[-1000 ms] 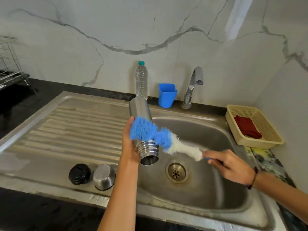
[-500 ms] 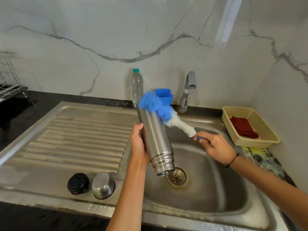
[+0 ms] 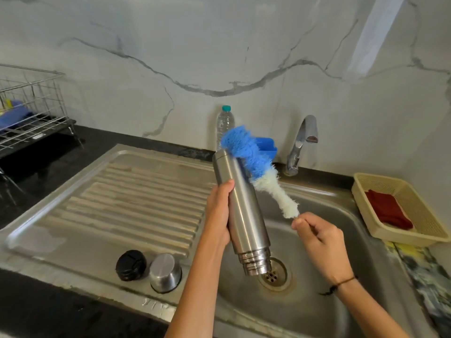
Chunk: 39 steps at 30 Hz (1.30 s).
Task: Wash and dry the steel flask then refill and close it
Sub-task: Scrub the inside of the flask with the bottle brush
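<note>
1. Steel flask (image 3: pixel 244 215): held tilted over the sink (image 3: pixel 341 301), open mouth down near the drain (image 3: pixel 274 274).
2. Left hand (image 3: pixel 219 213): fingers curled round the flask's middle.
3. Right hand (image 3: pixel 322 242): pinching the handle of the bottle brush (image 3: pixel 253 162), whose blue bristles touch the flask's upper end.
4. Black cap (image 3: pixel 131 265) and steel cup (image 3: pixel 165 272): side by side on the drainboard.
5. Basket (image 3: pixel 415 237): on the surface at right, holding a red cloth (image 3: pixel 388 212).

Bare forearms, no sleeves; thin dark cord bracelet (image 3: pixel 341 284) with loose ends on right wrist.
</note>
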Available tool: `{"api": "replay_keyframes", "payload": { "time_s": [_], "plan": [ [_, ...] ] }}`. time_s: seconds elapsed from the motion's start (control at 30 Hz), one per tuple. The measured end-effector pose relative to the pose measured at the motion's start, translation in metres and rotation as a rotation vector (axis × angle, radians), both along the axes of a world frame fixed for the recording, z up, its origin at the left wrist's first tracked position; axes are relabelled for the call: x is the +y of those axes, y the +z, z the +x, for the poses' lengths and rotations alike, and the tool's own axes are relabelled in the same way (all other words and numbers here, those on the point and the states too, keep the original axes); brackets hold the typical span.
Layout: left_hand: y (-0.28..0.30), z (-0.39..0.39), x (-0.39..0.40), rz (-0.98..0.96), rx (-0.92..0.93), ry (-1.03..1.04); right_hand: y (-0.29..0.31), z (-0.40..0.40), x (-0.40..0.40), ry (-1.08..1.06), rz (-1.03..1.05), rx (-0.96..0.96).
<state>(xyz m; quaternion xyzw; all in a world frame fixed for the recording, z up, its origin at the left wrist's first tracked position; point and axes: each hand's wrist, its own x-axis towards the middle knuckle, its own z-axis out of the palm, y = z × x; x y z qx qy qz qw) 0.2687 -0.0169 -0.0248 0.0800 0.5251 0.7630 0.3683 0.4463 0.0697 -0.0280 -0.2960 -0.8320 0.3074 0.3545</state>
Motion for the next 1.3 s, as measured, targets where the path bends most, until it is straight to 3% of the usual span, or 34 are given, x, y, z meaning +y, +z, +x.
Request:
{"api": "replay_keyframes", "payload": {
  "time_s": [0.1, 0.43, 0.6, 0.73, 0.9, 1.03, 1.3],
  "plan": [
    [0.001, -0.001, 0.000, -0.014, 0.014, -0.014, -0.008, -0.005, 0.003, -0.041, 0.143, -0.030],
    [-0.005, 0.004, 0.000, -0.005, -0.098, -0.091, -0.029, -0.005, 0.010, -0.129, -0.046, -0.093],
    [-0.006, 0.002, -0.001, 0.009, -0.021, -0.086, -0.025, -0.003, 0.001, -0.087, 0.143, -0.108],
    [-0.010, 0.002, -0.001, 0.081, -0.070, -0.125, -0.034, 0.002, 0.010, -0.164, 0.064, -0.166],
    [-0.009, 0.000, 0.005, 0.046, -0.032, -0.123, -0.023, 0.005, 0.002, -0.114, 0.073, -0.043],
    [-0.008, 0.001, 0.007, 0.061, 0.030, -0.090, -0.026, 0.000, -0.002, -0.079, 0.159, -0.084],
    [-0.002, 0.001, 0.002, 0.081, -0.052, -0.087, -0.025, 0.001, -0.002, -0.064, 0.163, -0.072]
  ]
}}
